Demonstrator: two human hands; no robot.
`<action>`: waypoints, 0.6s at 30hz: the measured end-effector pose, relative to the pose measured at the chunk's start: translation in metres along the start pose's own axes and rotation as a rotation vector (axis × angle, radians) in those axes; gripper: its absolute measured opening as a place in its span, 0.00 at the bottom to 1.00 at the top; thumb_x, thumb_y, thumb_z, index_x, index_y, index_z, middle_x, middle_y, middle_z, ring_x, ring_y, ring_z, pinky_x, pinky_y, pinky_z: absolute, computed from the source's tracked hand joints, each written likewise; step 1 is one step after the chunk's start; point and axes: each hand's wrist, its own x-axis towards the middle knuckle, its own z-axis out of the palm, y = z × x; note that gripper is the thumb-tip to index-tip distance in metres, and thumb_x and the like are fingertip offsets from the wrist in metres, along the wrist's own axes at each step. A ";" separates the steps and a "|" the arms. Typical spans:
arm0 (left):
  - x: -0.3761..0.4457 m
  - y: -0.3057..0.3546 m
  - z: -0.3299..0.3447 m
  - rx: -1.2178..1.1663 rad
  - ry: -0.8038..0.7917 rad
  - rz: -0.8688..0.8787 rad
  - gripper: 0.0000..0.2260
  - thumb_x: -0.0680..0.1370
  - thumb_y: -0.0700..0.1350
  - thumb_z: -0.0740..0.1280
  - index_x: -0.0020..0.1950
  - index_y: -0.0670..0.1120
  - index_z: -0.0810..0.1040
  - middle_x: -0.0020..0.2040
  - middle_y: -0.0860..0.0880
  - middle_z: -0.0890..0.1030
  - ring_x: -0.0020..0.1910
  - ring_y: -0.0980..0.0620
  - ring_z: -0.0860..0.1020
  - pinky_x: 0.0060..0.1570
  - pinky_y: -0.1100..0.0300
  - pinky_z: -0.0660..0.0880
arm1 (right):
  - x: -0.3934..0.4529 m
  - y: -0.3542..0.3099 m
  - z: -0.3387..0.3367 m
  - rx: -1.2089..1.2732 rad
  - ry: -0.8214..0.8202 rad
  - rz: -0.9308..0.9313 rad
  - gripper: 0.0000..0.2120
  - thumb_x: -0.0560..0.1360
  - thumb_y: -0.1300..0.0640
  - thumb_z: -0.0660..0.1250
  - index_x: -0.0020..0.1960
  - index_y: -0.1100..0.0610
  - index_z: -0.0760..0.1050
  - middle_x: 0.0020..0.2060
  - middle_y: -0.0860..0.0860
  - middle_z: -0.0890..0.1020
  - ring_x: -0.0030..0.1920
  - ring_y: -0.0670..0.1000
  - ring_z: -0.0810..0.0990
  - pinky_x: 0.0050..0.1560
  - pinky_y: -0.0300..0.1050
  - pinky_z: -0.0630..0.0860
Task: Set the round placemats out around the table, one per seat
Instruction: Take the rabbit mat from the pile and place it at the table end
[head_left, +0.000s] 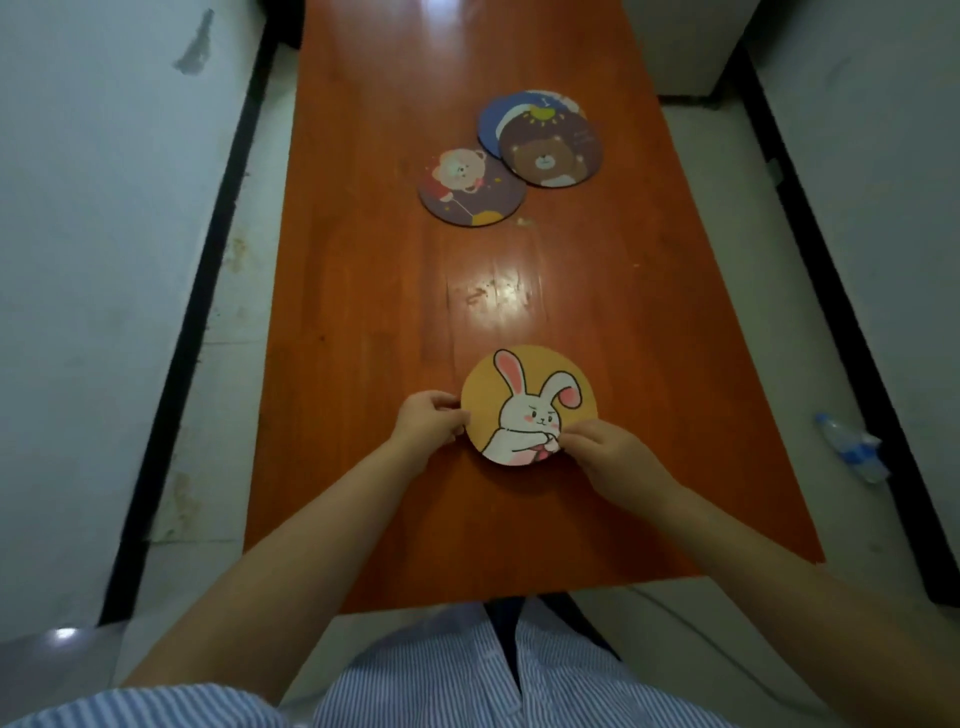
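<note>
Here, a yellow rabbit placemat (527, 402) lies near the table's near end, roughly in the middle of its width, held at two points on its rim. The left hand (428, 422) pinches the edge at about nine o'clock on the disc, fingers curled closed over the rim, and the right hand (602, 451) pinches the edge at about five o'clock, thumb and fingertips closed on it and covering a little of the rabbit's lower body. Whether the mat sits fully flat on the wood or is slightly lifted cannot be told. Toward twelve o'clock from it, well apart up the orange-brown wooden table (363, 312), lies a purple placemat with a pale bear (471, 188). Just beside that one at about two o'clock sits a brown bear placemat (551, 150), which overlaps a blue moon placemat (501, 117) lying beneath it on the far side. Glare patches shine on the tabletop between the near mat and the far group. At three o'clock from the rabbit mat, off the table on the pale floor, lies a clear plastic bottle (852, 447) with a blue label.
</note>
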 end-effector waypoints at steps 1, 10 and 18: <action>-0.008 -0.004 0.004 -0.035 -0.010 -0.014 0.11 0.74 0.37 0.67 0.56 0.38 0.76 0.36 0.47 0.77 0.33 0.53 0.74 0.31 0.64 0.72 | -0.010 -0.004 0.002 -0.012 0.001 0.013 0.12 0.60 0.71 0.78 0.42 0.67 0.82 0.37 0.62 0.86 0.36 0.59 0.85 0.32 0.49 0.83; -0.049 -0.044 0.022 -0.033 0.070 -0.066 0.12 0.77 0.37 0.64 0.34 0.45 0.69 0.35 0.47 0.74 0.40 0.47 0.76 0.36 0.59 0.76 | -0.051 -0.032 0.024 -0.095 0.069 0.248 0.06 0.62 0.69 0.77 0.34 0.65 0.80 0.30 0.60 0.81 0.32 0.60 0.79 0.29 0.50 0.78; -0.048 -0.048 0.026 0.028 0.214 -0.064 0.13 0.76 0.37 0.64 0.33 0.47 0.69 0.33 0.48 0.74 0.32 0.53 0.74 0.38 0.53 0.79 | -0.037 -0.023 0.030 0.263 0.146 0.835 0.14 0.75 0.58 0.67 0.58 0.62 0.75 0.56 0.58 0.78 0.57 0.57 0.74 0.56 0.49 0.73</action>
